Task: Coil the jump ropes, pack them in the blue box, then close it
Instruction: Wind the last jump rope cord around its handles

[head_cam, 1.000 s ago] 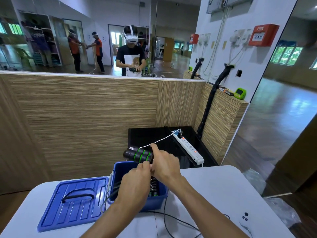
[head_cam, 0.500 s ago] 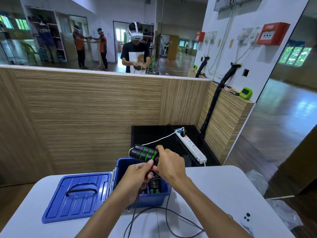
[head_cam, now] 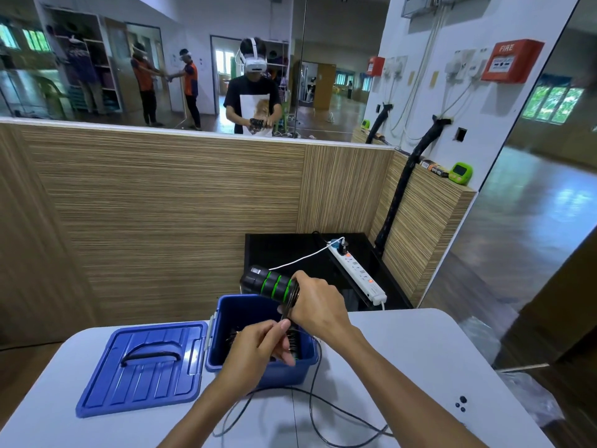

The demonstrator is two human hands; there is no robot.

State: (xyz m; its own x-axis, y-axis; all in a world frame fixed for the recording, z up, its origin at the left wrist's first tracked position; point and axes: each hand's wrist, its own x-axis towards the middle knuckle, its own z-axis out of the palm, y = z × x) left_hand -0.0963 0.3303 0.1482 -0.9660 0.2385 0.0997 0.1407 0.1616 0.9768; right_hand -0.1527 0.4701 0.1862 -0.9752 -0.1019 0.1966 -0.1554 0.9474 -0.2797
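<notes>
Above the open blue box [head_cam: 258, 370], the right hand [head_cam: 318, 310] grips black handles [head_cam: 269, 283] ringed with green, held together and tilted. Lower, the left hand [head_cam: 255, 349] pinches the thin black rope [head_cam: 310, 392], which trails in loops across the white table [head_cam: 420, 367]. Left of the box lies its lid [head_cam: 142, 367].

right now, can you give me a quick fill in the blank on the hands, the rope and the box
1. The right hand grips the black handles, whose rings are ____ in colour.
2. The lid lies flat on the table to the ____ of the box.
3. The left hand pinches the rope above the ____.
4. Loose rope trails over the ____ in front of the box.

Missing words: green; left; box; table
</notes>
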